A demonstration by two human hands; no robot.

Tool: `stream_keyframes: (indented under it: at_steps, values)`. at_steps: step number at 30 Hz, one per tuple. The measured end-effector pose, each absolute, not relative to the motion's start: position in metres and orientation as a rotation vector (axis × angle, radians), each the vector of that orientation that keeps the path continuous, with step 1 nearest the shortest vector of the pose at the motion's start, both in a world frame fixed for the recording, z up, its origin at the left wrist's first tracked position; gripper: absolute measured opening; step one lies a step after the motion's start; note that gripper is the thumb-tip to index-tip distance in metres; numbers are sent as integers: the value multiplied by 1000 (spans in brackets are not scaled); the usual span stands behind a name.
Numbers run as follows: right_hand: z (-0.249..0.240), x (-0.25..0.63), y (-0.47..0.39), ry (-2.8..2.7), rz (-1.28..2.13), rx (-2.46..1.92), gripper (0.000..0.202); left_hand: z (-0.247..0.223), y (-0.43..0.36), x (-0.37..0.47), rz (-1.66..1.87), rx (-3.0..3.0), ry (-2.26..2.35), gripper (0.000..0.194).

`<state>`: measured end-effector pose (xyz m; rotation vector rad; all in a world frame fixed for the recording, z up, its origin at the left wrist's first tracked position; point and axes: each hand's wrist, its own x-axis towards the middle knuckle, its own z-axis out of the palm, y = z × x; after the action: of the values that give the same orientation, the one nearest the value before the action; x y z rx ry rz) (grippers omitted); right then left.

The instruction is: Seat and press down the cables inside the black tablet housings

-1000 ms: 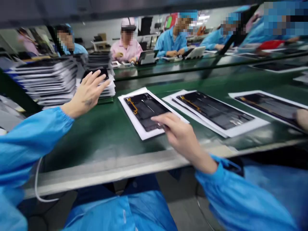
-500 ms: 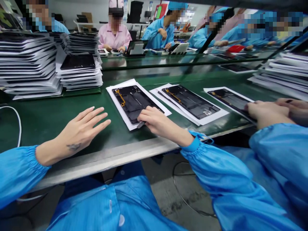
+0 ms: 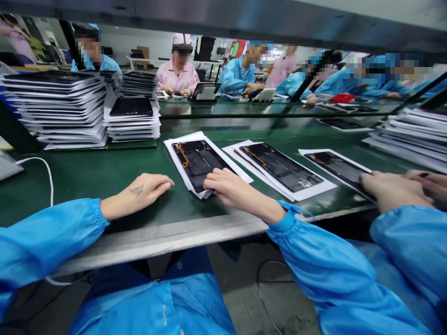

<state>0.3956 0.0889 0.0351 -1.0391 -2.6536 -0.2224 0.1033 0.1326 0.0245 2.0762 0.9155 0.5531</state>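
Observation:
My right hand [image 3: 228, 188] is closed in a pinch at the near end of a black tablet housing [image 3: 193, 160] with an orange flex cable, which lies on white sheets [image 3: 244, 178]. A small grey piece [image 3: 208, 193] shows under its fingers; its kind is hard to make out. To the left, my left hand [image 3: 145, 193] hovers low over the green bench [image 3: 87, 179], fingers stretched out close together, holding nothing. A second tablet housing [image 3: 281, 165] lies on white sheets to the right of my right hand.
A co-worker's hands [image 3: 394, 188] are at a third housing [image 3: 335, 166] on the right. Stacks of housings between sheets stand at back left [image 3: 66, 111] and right [image 3: 415, 135]. A white cable [image 3: 49, 174] lies left. A shelf beam [image 3: 223, 25] crosses above.
The view has tilted up. My left hand has turned and brought its spread fingers together, moving slightly right. My right hand stays at the near end of the first housing.

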Motion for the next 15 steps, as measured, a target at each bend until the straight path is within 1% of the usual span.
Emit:
stream_keyframes:
  at_steps: [2, 4, 6, 9, 11, 13, 15]
  values:
    - [39, 394, 93, -2567, -190, -1026, 26, 26, 142, 122, 531, 1750, 934, 47]
    - [42, 390, 97, -2455, -172, -1027, 26, 29, 153, 143, 540, 1637, 894, 57]
    - [43, 383, 99, -2365, -157, -1025, 25, 33, 164, 162, 607, 1543, 852, 53]
    - [41, 370, 93, -2279, -133, -1018, 21, 41, 171, 174, 758, 1450, 874, 34]
    - [38, 364, 79, -2207, -112, -1026, 17, 47, 163, 163, 813, 1415, 926, 28]
    - [36, 363, 56, -2082, -90, -1025, 18, 52, 144, 137, 812, 1395, 980, 33]
    - [34, 364, 30, -1910, -90, -1013, 27, 53, 119, 102, 776, 1380, 1033, 41]
